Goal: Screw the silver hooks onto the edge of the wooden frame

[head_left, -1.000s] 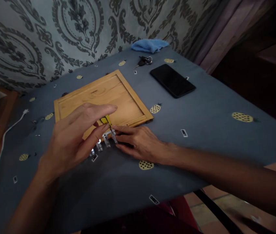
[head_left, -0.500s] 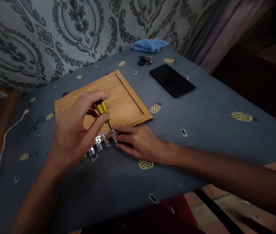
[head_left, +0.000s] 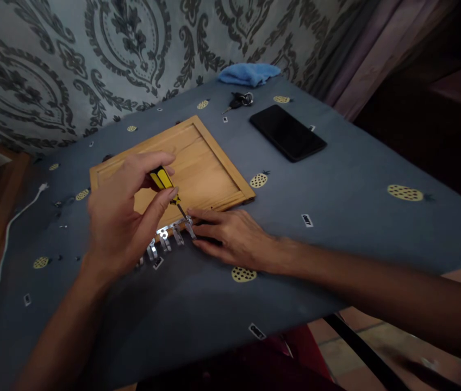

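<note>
Roomy tablecloth (head_left: pixel 353 206) borders board (head_left: pixel 206 155); left hand (head_left: pixel 120 209) pinches screwdriver (head_left: pixel 163 180) (right hand (head_left: pixel 241 237) splayed against hooks (head_left: pixel 165 241)).

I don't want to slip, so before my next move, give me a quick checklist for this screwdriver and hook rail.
1. Left hand holding screwdriver: ok.
2. Screwdriver tip at the right end of the hook rail: ok.
3. Tip properly seated in a screw: cannot tell, too small.
4. Right hand at that same end: ok; firmness of its hold, cannot tell.
5. Wooden board lying on the table: ok.
6. Phone apart from the board: ok.
</note>
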The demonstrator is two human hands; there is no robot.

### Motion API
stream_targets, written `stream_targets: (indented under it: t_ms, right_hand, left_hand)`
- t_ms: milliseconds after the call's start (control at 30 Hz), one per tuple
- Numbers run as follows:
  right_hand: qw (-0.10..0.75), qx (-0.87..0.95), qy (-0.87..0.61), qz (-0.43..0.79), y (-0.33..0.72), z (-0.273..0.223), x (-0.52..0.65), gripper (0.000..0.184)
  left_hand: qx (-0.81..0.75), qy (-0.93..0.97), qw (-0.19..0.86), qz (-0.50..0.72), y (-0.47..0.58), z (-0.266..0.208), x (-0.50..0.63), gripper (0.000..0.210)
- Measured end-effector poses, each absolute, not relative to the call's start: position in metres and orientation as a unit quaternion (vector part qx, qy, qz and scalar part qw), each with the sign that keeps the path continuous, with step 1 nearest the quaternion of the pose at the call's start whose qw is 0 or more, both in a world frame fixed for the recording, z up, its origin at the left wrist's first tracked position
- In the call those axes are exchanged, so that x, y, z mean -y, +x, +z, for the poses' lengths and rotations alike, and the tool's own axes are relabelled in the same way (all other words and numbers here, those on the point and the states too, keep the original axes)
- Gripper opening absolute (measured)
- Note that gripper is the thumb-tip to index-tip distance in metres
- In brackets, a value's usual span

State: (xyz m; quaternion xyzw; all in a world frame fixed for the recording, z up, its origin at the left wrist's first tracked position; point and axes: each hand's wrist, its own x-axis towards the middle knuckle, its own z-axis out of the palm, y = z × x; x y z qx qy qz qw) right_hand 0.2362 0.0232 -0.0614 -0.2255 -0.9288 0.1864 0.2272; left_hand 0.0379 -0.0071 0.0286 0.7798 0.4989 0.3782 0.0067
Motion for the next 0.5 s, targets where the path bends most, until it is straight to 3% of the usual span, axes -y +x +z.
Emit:
stream_targets:
  t_ms: [167,500]
  right_hand:
    - [0.225,0.928,-0.228,0.188,0.2359,-0.0614,-0.0234,0.024]
    - [0.233,0.929,-0.223,0.180,0.2356,-0.0634,-0.0235,0.023]
  left_hand:
    - [-0.507,0.791,0.033,0.341,0.0347,0.0318,0.0067,0.036]
    - [-0.503,0.801,-0.078,0.315,0.0384,0.0329,0.0059,0.026]
